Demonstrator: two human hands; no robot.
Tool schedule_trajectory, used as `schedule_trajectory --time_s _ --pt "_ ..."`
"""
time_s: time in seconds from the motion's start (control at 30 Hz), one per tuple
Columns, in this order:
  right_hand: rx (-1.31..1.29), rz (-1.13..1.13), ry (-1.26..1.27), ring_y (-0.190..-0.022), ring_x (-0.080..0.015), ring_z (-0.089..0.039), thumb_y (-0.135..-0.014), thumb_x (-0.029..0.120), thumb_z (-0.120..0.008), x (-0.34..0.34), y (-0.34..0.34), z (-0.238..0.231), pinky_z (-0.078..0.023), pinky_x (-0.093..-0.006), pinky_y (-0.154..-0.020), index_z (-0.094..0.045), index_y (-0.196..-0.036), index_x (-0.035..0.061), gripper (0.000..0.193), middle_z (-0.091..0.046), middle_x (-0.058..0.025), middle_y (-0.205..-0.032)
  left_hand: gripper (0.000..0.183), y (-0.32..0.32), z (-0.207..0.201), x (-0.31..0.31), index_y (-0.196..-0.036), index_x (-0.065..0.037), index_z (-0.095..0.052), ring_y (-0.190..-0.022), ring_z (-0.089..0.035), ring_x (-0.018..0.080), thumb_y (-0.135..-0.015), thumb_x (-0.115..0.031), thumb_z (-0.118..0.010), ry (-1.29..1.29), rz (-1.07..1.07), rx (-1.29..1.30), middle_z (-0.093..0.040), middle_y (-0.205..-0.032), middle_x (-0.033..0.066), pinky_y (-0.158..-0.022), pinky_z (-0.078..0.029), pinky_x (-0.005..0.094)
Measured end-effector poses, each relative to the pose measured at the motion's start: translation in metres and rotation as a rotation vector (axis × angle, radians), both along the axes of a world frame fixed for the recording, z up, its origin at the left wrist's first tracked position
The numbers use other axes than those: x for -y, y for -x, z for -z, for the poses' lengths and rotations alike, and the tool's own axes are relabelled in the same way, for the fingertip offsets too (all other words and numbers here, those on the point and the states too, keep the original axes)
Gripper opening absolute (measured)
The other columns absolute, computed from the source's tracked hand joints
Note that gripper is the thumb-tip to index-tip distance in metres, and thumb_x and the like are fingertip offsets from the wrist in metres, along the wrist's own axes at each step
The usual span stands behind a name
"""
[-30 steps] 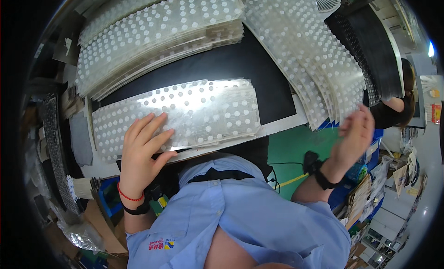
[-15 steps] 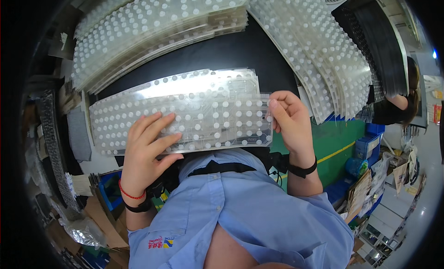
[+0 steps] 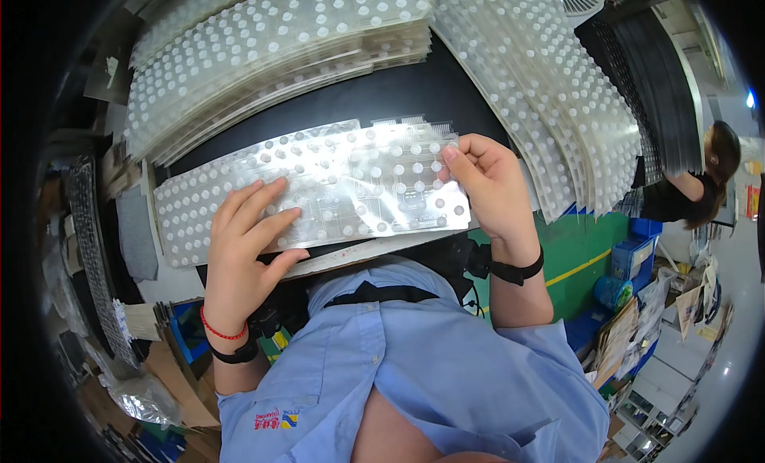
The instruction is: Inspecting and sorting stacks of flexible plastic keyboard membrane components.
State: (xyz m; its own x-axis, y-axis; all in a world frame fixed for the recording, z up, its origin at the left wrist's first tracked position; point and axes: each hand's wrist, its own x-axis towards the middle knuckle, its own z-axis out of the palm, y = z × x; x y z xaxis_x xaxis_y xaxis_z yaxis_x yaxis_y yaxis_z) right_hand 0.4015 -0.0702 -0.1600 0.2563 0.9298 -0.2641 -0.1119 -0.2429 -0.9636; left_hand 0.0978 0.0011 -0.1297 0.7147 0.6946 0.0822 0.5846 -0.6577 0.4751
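Observation:
In front of me lies a clear plastic keyboard membrane sheet (image 3: 335, 188), printed with fine circuit lines and rows of round white dots. Its surface glares near the middle. My left hand (image 3: 249, 232) rests on the sheet's left part with fingers spread and thumb apart. At the sheet's right end, my right hand (image 3: 488, 180) pinches the edge between thumb and fingers. A comb-like strip of contacts sticks out along the far edge, close to the right hand. Whether more than one sheet lies under my hands I cannot tell.
A tall stack of similar dotted sheets (image 3: 279, 41) stands at the far left. Another fanned stack (image 3: 542, 88) is at the far right, beside black panels (image 3: 657, 80). Between them shows the black work surface (image 3: 374, 92). A person (image 3: 701, 184) is at the right.
My right hand has moved up and slightly left with the sheet's right end, which shifted away from me, baring the table's near edge. My left hand has stayed nearly in place.

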Motion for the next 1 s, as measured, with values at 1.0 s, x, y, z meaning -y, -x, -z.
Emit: schedule_trajectory --time_s 1.0 --pt "0.007 0.062 0.008 -0.059 -0.0024 -0.053 -0.092 0.010 -0.062 -0.012 0.005 0.002 -0.041 -0.0179 -0.053 -0.061 -0.083 -0.0025 0.015 -0.061 -0.0002 -0.068 0.047 0.001 0.012 0.000 -0.103 -0.007 -0.069 -0.128 -0.045 0.0349 -0.060 -0.019 -0.082 0.006 -0.029 -0.021 -0.057 -0.134 0.0095 -0.108 -0.033 0.0452"
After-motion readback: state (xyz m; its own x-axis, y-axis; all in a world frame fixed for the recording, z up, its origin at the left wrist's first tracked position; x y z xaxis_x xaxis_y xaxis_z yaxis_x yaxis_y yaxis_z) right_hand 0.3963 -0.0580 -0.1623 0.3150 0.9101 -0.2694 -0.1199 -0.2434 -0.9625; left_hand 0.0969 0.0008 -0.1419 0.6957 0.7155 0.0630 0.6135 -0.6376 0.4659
